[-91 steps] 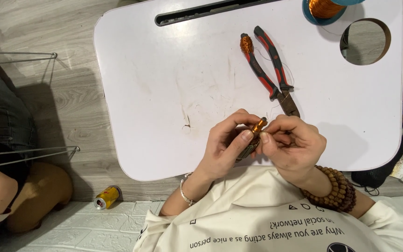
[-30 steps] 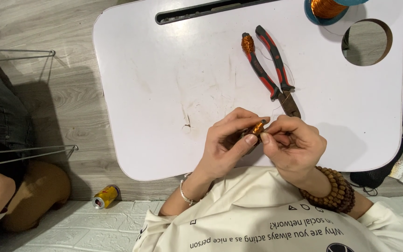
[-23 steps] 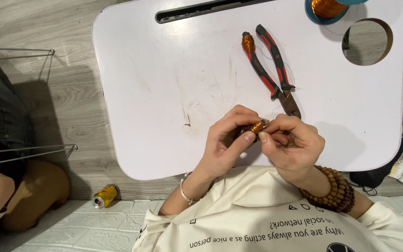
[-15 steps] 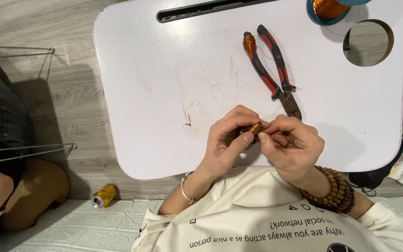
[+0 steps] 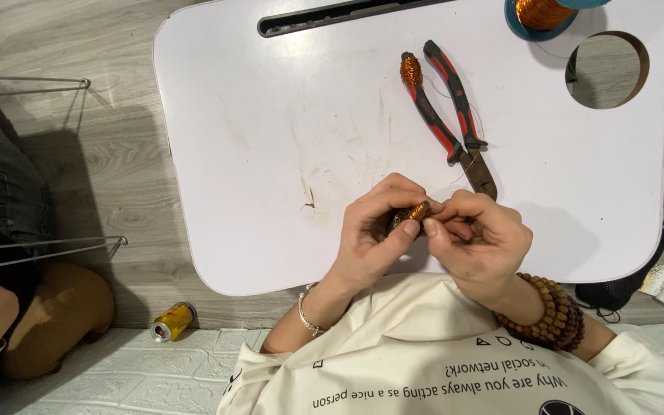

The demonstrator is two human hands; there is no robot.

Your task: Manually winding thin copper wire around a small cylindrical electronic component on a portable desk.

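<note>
My left hand (image 5: pixel 374 227) and my right hand (image 5: pixel 474 238) meet over the near edge of a white lap table (image 5: pixel 270 138). Between their fingertips they pinch a small coil wound with copper wire (image 5: pixel 419 210); most of it is hidden by the fingers. Just beyond my right hand lie red-and-black pliers (image 5: pixel 449 115), with a bit of copper wire wound on the tip of one handle. A spool of copper wire (image 5: pixel 541 12) stands at the far right corner.
The table has a round cup hole (image 5: pixel 607 71) at the right and a dark slot (image 5: pixel 332 15) along its far edge. A yellow can (image 5: pixel 172 321) lies on the floor at the left. Another person sits at the left edge.
The hands stay in place; the fingers have turned the coil slightly, so its copper end shows at a different angle.
</note>
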